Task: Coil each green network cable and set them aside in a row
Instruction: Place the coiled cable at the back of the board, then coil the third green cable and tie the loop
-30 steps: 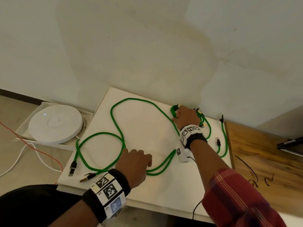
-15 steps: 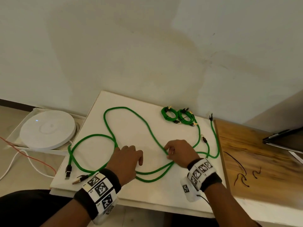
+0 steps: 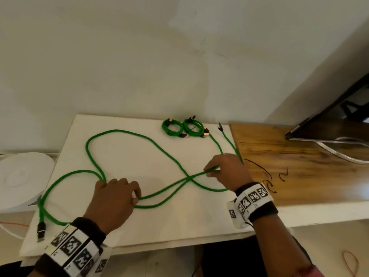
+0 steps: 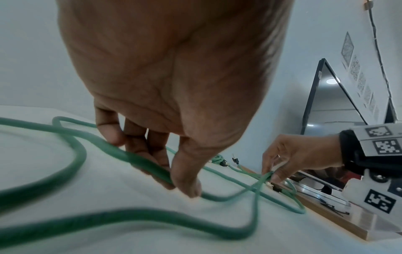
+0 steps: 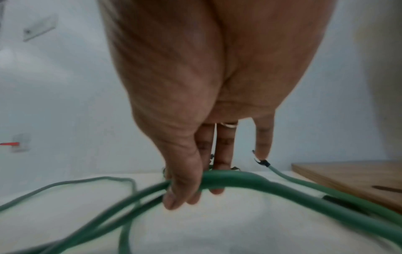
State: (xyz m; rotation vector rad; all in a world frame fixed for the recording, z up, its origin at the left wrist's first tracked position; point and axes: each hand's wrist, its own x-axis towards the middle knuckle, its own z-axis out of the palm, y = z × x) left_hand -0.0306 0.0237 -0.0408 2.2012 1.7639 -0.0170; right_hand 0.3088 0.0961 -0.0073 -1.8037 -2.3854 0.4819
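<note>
A long loose green cable (image 3: 127,134) sprawls in loops over the white tabletop (image 3: 139,226). My left hand (image 3: 136,198) pinches one strand near the front, thumb against fingers, as the left wrist view shows at the cable (image 4: 150,169). My right hand (image 3: 210,171) grips a doubled strand of green cable (image 5: 234,177) near the table's right edge and lifts it slightly. Two small coiled green cables (image 3: 172,127) (image 3: 194,127) lie side by side at the back by the wall. Another thin green cable end (image 3: 227,140) runs past my right hand.
A round white device (image 3: 20,176) sits off the table's left edge. A wooden desktop (image 3: 299,166) adjoins on the right, with black twist ties (image 3: 267,176) and a monitor (image 3: 329,120). A black plug (image 3: 41,229) hangs at the front left corner.
My right hand left the coils at the back, came forward, took hold of the loose cable and drew it rightward. My left hand stayed on its strand.
</note>
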